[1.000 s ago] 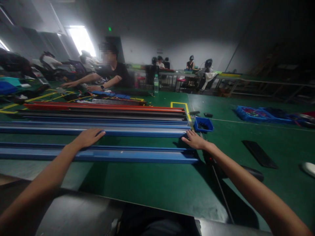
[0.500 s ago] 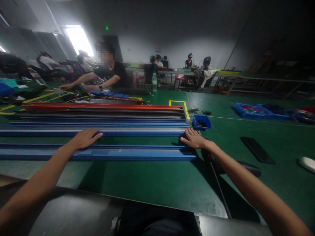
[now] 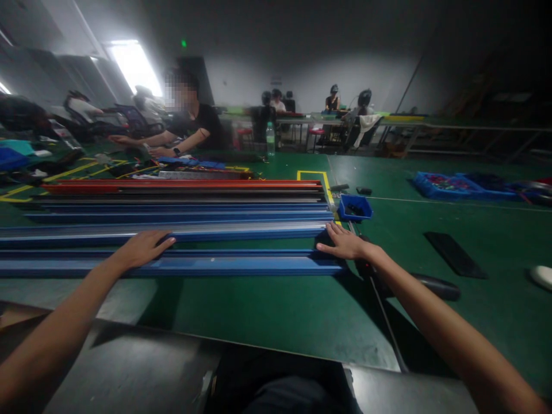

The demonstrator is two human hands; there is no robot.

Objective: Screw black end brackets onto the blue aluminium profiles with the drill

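Several long blue metal rails lie crosswise on the green table. My left hand [image 3: 144, 248] rests palm down on the second-nearest blue rail [image 3: 241, 233], fingers stretched along it and thumb apart. At that rail's right end, my right hand [image 3: 344, 241] lies with fingers extended over the rail and thumb spread to the left. Both hands look open; the undersides of their fingers are hidden. The nearest blue rail [image 3: 259, 264] lies in front of it, parallel, with a strip of green table between them.
Behind are more blue, dark and red rails [image 3: 215, 184]. A small blue bin [image 3: 354, 208] with dark parts stands past my right hand. A black power tool [image 3: 435, 286] and its cable, a black slab [image 3: 455, 255] and blue trays [image 3: 444, 187] lie rightward. A co-worker [image 3: 202, 123] sits opposite.
The rail under my hands has shifted slightly toward me at its left part, widening the gap to the blue rail behind. The co-worker's hand has drawn back from a small object.
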